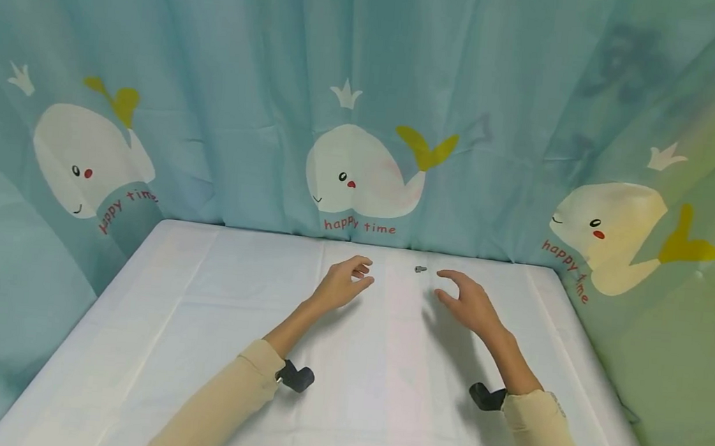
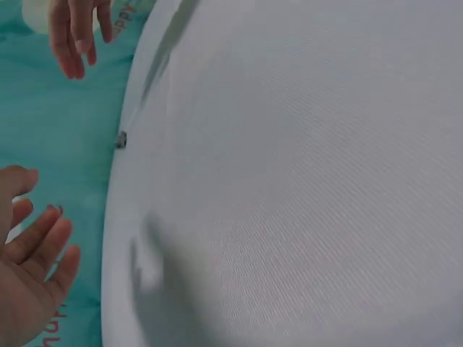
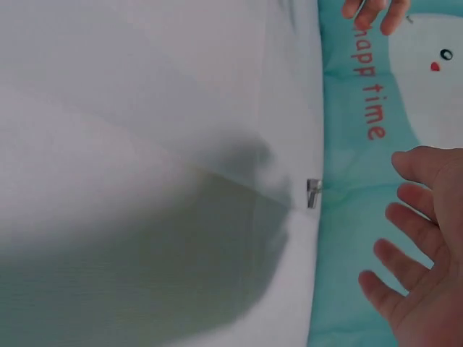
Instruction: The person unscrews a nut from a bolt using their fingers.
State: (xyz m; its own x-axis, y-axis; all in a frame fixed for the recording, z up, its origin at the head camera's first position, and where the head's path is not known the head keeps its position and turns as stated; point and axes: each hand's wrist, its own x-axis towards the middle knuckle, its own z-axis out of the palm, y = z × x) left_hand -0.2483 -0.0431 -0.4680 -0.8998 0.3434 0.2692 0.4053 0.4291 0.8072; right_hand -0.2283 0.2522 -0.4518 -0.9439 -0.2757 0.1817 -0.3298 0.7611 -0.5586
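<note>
Currently, the metal piece (image 1: 420,269) lies near, and roughly parallel to, the far edge of the bench (image 1: 341,425), between left hand (image 1: 341,285) and nearer right hand (image 1: 468,303), both spread, empty.

Red lowercase lettering (image 1: 360,226) on a blue-green curtain (image 1: 250,67) reads "happy time" three times in the head view, beneath each printed white whale (image 1: 369,161): slanting upward at left, nearly level at centre, slanting downward at right. In the right wrist view, "time" runs downward at upper right; the left wrist view shows partial words.
</note>
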